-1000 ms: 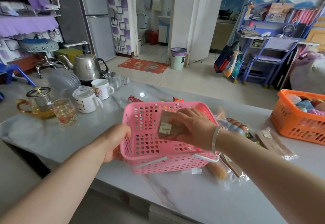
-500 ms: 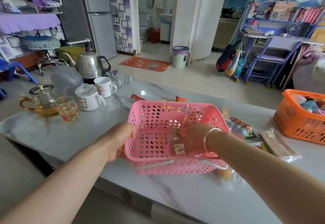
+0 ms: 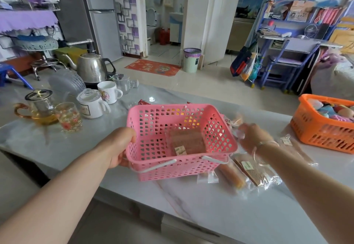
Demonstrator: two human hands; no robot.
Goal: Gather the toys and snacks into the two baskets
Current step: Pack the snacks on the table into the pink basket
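**Now the loose snacks beside the pink basket**

Nearest, just right of the pink basket (image 3: pixel 180 140), two clear-wrapped snack packets lie on the counter (image 3: pixel 220 211): an orange stick packet (image 3: pixel 230 174) and a brown bar packet (image 3: pixel 252 171), their long axes slanting from the basket's near right corner toward the counter's near edge. The left hand (image 3: pixel 119 148) grips the basket's left rim, fingers curled over it and thumb below, steadying it. The right hand (image 3: pixel 249 138) hovers just right of the basket, blurred, its fingers loosely spread and seemingly holding nothing. It is plainly the nearer hand to every loose packet; those two lie just on its near side, and more crinkled wrappers (image 3: pixel 232 121) sit at the basket's far right corner beside its fingers.

Inside the pink basket lies one flat brown wrapped snack (image 3: pixel 186 141), label end toward the viewer. Well to the basket's right, the orange basket (image 3: pixel 323 138) already holds a heap of soft toys (image 3: pixel 331 108). So the remaining work looks like snacks only.
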